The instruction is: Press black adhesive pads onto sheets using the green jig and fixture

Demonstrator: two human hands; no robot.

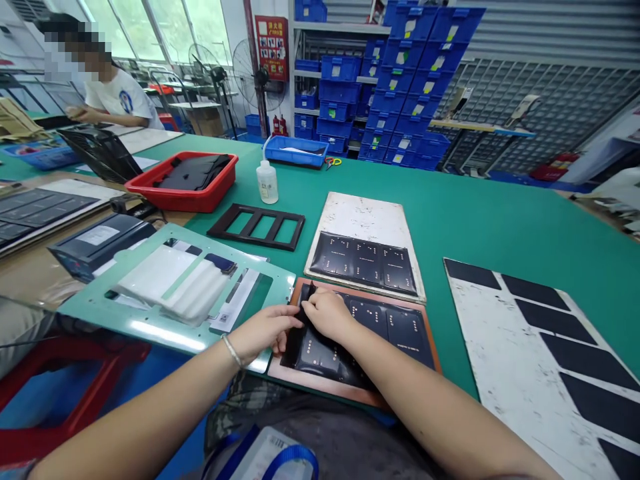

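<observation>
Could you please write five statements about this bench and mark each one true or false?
1. The left hand and right hand are both at the black panel. True.
2. The bottle lies on its side. False: the bottle stands upright.
3. Dark sheets lie in the red tray. True.
4. The black frame has five openings. False: the black frame has three.
5. The rightmost white board bears black pieces. True.
</observation>
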